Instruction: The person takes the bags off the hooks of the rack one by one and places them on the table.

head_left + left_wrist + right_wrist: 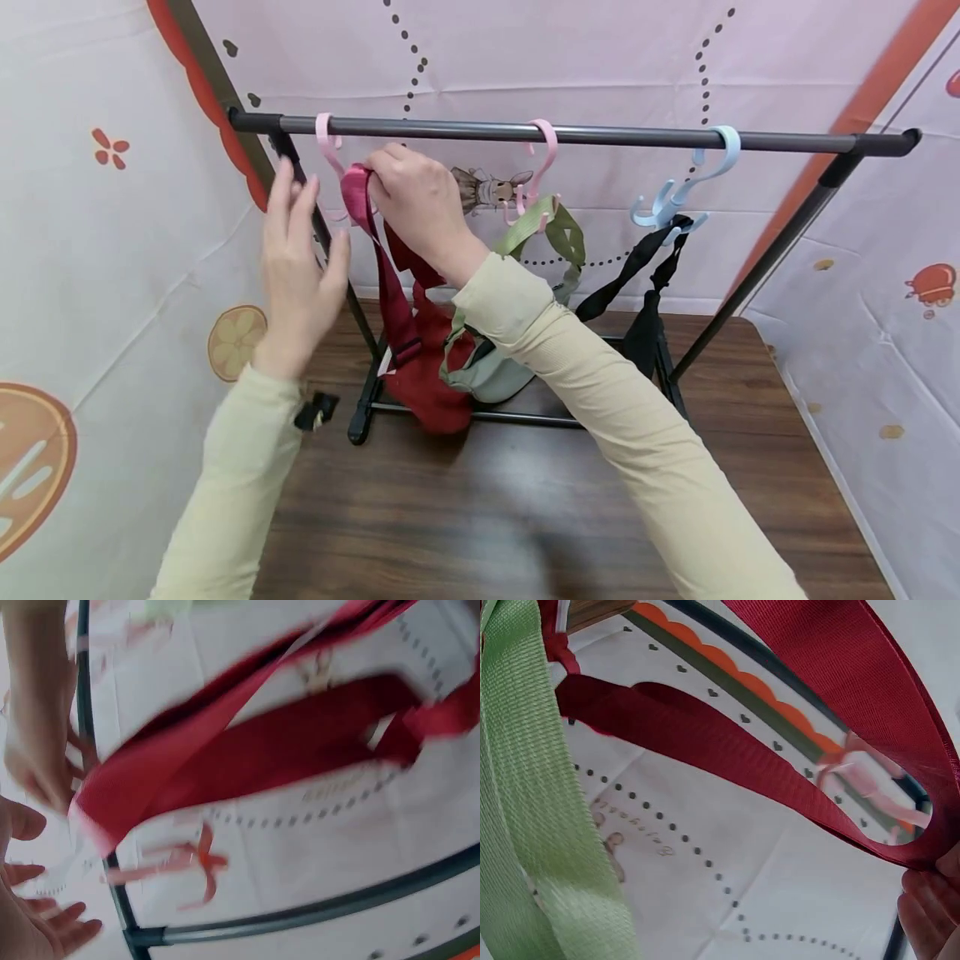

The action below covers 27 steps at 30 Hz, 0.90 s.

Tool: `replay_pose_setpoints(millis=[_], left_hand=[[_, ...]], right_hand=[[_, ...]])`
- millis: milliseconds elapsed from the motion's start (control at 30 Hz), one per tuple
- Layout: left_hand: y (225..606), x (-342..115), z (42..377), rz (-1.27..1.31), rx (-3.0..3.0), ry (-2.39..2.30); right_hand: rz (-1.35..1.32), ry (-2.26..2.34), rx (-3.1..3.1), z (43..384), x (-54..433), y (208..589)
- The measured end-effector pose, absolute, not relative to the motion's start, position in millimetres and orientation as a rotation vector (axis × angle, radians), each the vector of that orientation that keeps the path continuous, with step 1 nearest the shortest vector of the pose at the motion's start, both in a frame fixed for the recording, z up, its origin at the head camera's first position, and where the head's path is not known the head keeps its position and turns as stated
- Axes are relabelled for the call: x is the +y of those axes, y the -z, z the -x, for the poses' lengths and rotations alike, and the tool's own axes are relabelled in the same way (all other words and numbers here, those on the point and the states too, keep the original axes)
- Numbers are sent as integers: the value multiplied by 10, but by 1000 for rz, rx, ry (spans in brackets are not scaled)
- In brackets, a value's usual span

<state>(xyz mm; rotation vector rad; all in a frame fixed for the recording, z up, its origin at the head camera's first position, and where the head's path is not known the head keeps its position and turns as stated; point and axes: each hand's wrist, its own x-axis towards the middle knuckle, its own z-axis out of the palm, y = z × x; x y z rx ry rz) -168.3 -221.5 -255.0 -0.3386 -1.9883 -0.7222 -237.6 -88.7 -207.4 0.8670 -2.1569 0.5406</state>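
Your right hand [416,204] hides the pink hook's [327,143] lower prongs, its grip pinching the ribbed red strap [378,250]; your left hand [300,262] hovers released, fingers straight.

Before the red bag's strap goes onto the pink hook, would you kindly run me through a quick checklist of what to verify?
1. Right hand grips the red strap at its top loop: ok.
2. Left hand is free, fingers straight, beside the strap: ok.
3. Left pink hook hangs on the rail: ok.
4. Strap loop seated on that hook: cannot tell, the right hand hides the spot.
5. Red bag hangs apart from the green bag: not ok, they overlap and seem to touch.
6. Green strap sits on the middle pink hook; black strap on the blue hook: ok.
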Motion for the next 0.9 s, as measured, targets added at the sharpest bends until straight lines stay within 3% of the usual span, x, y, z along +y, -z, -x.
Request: replay_pose_setpoints(millis=[200, 400, 567, 900], left_hand=[[3403, -1999, 1212, 97, -2143, 927], [4097, -1753, 963, -287, -2382, 1054], [4391, -1768, 839, -438, -2426, 1049], [4623, -2034, 784, -483, -2276, 1055]], right_hand=[[-892, -521, -2127, 2221, -843, 1992], [-917, -537, -2071, 2102, -829, 1928], [-925, -523, -2052, 2012, -805, 1885], [-913, -536, -2023, 1889, -714, 1814]])
